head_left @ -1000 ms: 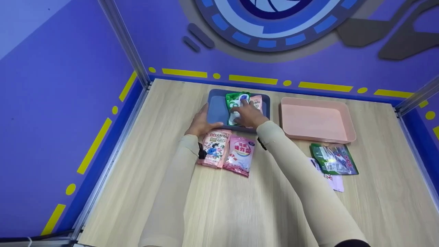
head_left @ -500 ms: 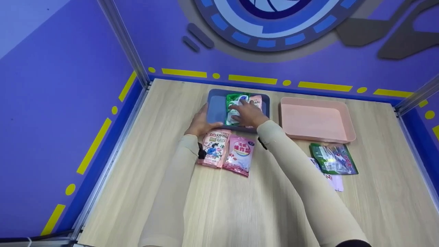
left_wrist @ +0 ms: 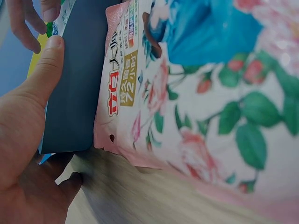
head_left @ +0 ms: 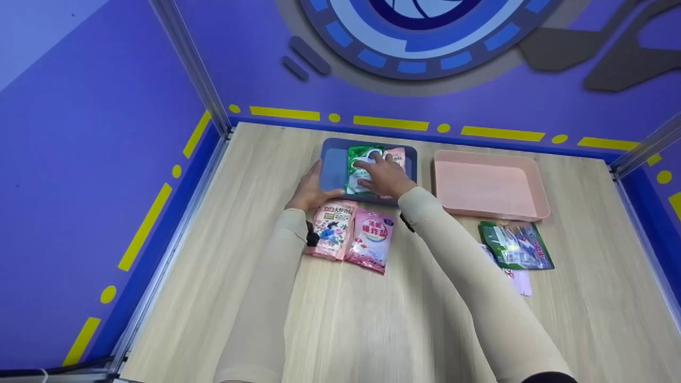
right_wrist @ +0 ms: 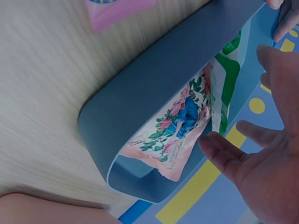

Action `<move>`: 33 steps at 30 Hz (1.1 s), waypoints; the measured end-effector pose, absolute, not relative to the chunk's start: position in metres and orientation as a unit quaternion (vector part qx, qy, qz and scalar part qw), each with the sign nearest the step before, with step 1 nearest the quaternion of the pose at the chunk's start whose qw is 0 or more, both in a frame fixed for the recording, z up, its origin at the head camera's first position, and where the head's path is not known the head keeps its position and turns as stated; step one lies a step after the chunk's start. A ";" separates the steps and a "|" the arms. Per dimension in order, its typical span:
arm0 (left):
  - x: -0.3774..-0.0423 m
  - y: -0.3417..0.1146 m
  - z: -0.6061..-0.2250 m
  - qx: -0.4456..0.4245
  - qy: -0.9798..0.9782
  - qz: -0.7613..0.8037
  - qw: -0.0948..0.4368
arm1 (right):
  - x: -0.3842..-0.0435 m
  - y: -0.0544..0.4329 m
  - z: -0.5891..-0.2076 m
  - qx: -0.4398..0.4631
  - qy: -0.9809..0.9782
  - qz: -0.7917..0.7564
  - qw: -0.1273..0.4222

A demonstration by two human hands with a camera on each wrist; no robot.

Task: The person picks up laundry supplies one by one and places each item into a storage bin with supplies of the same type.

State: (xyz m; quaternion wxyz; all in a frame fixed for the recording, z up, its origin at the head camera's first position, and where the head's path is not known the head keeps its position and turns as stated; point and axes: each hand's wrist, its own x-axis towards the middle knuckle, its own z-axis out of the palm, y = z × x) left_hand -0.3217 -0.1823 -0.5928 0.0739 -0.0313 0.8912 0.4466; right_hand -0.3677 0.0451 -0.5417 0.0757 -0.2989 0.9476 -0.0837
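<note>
My left hand (head_left: 309,191) grips the front left corner of a blue-grey tray (head_left: 334,170); its thumb lies along the front rim in the left wrist view. Inside the tray, a green-and-white packet (head_left: 355,183) lies beside a pink floral packet (head_left: 398,155), which my right hand partly covers. My right hand (head_left: 389,178) is over the green-and-white packet, with its fingers spread and the fingertips at its surface. The right wrist view shows these fingers (right_wrist: 224,149) loosely extended next to both packets. Directly before the tray lies another pink floral packet (head_left: 332,234), near my left wrist.
A bright pink packet (head_left: 371,242) lies right of the floral one on the wooden table (head_left: 362,324). To the right stands a pink tray (head_left: 487,186). A green packet (head_left: 518,247) overlaps a lilac one (head_left: 524,283) in front of it. Purple walls border the table.
The green-and-white packet has shifted slightly left and lies flatter in the tray, my right fingers staying over it. My left hand has kept its place on the tray.
</note>
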 end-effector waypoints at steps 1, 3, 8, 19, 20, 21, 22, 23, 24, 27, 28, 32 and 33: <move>-0.322 -0.182 -0.593 -0.033 0.890 0.449 0.075 | -0.367 0.046 -0.542 -0.299 0.947 -0.085 0.074; -0.321 -0.183 -0.593 -0.037 0.887 0.454 0.078 | -0.366 0.047 -0.543 -0.301 0.947 -0.089 0.071; -0.322 -0.184 -0.595 -0.032 0.883 0.463 0.075 | -0.362 0.049 -0.543 -0.304 0.944 -0.112 0.060; -0.325 -0.184 -0.596 -0.004 0.891 0.449 0.063 | -0.347 0.046 -0.536 -0.348 0.930 -0.120 0.016; -0.325 -0.184 -0.597 0.002 0.893 0.446 0.060 | -0.345 0.046 -0.536 -0.350 0.929 -0.117 0.013; -0.326 -0.184 -0.597 0.005 0.895 0.443 0.058 | -0.344 0.046 -0.537 -0.351 0.929 -0.114 0.010; -0.326 -0.184 -0.597 0.009 0.895 0.442 0.056 | -0.342 0.047 -0.537 -0.351 0.930 -0.110 0.007; -0.326 -0.184 -0.597 0.006 0.894 0.443 0.057 | -0.340 0.047 -0.537 -0.349 0.931 -0.107 0.005; -0.325 -0.184 -0.597 0.004 0.893 0.445 0.058 | -0.338 0.047 -0.538 -0.347 0.932 -0.106 0.003; -0.325 -0.183 -0.597 -0.005 0.890 0.451 0.062 | -0.333 0.049 -0.539 -0.338 0.936 -0.101 -0.001; -0.325 -0.183 -0.596 -0.006 0.889 0.454 0.063 | -0.331 0.050 -0.539 -0.335 0.937 -0.101 -0.001; -0.324 -0.183 -0.596 -0.009 0.887 0.456 0.065 | -0.324 0.052 -0.540 -0.328 0.939 -0.105 -0.002; -0.324 -0.182 -0.596 -0.009 0.887 0.457 0.065 | -0.322 0.053 -0.540 -0.327 0.939 -0.107 -0.003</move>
